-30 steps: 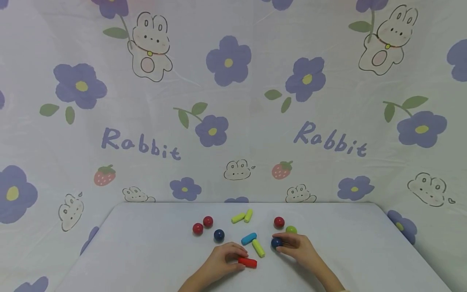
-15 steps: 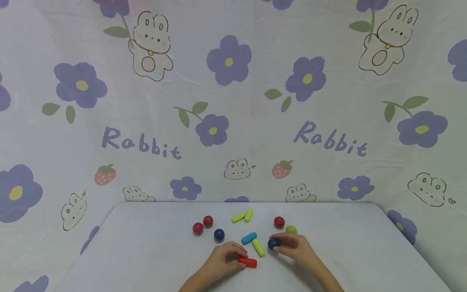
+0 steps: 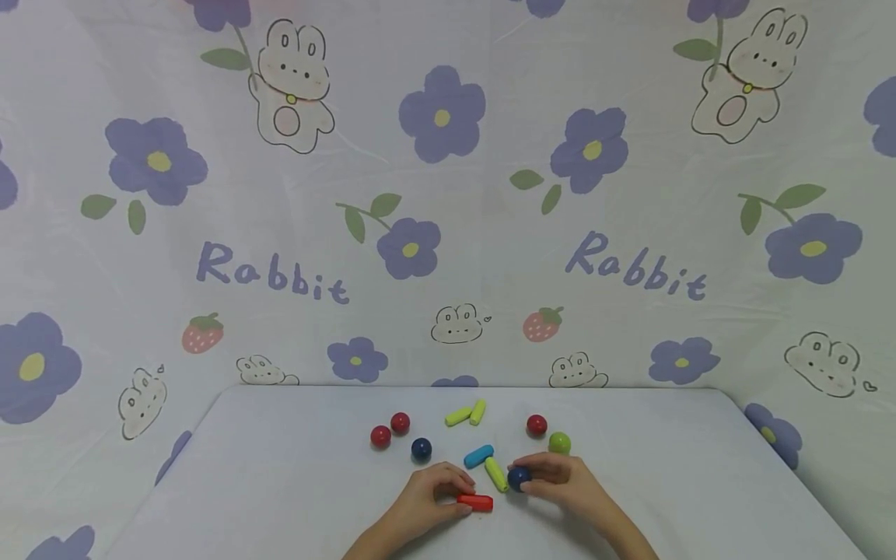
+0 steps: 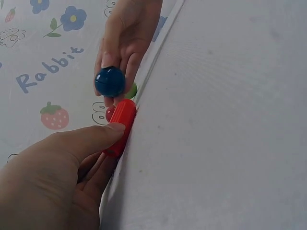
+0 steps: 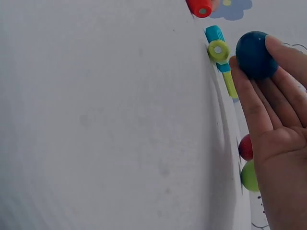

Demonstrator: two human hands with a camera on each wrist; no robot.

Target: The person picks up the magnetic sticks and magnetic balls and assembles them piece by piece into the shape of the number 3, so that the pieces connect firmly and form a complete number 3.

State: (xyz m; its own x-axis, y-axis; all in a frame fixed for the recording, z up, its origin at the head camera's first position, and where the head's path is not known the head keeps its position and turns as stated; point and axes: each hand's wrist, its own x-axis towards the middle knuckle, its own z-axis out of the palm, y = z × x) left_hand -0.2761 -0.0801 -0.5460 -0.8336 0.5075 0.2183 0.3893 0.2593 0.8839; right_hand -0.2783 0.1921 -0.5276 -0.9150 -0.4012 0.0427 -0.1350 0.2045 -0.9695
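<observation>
My left hand (image 3: 427, 502) pinches a short red ribbed cylinder (image 3: 479, 503) between thumb and fingers, low over the white table. In the left wrist view the thumb lies along the side of the red cylinder (image 4: 125, 117). To the right, my right hand (image 3: 563, 482) holds a glossy dark blue ball (image 3: 518, 478) between thumb and fingertips. The right wrist view shows this blue ball (image 5: 256, 55) apart from the cylinders behind it. Between the hands lie a yellow-green cylinder (image 3: 495, 474) and a blue cylinder (image 3: 479, 456), their ends close together.
Two red balls (image 3: 381, 437) and another dark blue ball (image 3: 421, 449) sit at the left. Two yellow-green cylinders (image 3: 467, 414) lie at the back. Beyond my right hand are a red ball (image 3: 537, 425) and a green ball (image 3: 559, 442). A patterned cloth (image 3: 490, 233) hangs behind the table.
My right hand has moved left and slightly nearer with the dark blue ball, toward the yellow-green cylinder, uncovering more of the green ball. The left hand and red cylinder have stayed in place.
</observation>
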